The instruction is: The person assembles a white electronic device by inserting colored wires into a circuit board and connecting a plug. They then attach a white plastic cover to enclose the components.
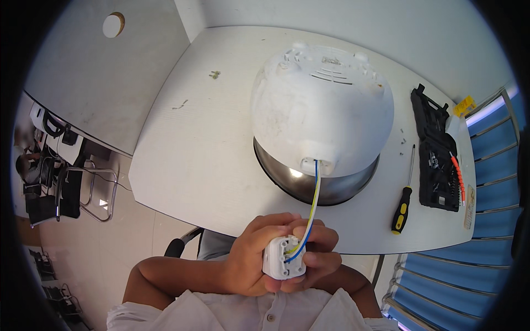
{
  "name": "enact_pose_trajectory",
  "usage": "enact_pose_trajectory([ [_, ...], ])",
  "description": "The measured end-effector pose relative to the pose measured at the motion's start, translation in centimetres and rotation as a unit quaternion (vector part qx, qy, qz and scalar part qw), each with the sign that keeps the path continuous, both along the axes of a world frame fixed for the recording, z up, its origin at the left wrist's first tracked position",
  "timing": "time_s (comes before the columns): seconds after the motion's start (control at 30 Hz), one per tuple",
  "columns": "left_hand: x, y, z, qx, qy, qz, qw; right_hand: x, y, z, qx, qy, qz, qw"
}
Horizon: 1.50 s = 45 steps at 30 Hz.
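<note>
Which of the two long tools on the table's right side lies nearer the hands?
The black-and-yellow screwdriver: it lies on the tabletop, between the right hand and the black case, whereas the orange tool lies at the case's right edge.

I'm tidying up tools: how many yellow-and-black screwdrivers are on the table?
1 screwdriver, on the table between the white appliance and the black tool case; others could be hidden.

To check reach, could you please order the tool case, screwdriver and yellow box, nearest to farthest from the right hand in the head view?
1. Screwdriver, right of the right hand.
2. Tool case, farther right, open.
3. Yellow box, upper right, beyond the case.
</note>
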State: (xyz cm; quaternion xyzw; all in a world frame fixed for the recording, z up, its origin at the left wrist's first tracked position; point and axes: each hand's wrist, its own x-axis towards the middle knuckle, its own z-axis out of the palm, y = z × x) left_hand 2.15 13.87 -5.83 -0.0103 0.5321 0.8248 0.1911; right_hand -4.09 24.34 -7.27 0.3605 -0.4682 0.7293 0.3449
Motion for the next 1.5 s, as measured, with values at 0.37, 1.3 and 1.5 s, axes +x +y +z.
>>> enact_pose_trajectory([
  [0.37,0.2,-0.2,-0.5,-0.018,0.015,0.005,1.000,-0.1,-0.2,-0.5,-0.025,-0.001,0.035,0.999],
  [1.3,-3.8,-1.2,3.5,-0.143,0.247,0.023,0.958,-2.0,2.0,5.7,0.204,-0.103,0.013,0.974],
  [1.5,-4.6,-2.0,6.7,-0.193,0.140,-0.031,0.971,-3.6,4.7,8.9,0.383,-0.052,-0.125,0.914],
])
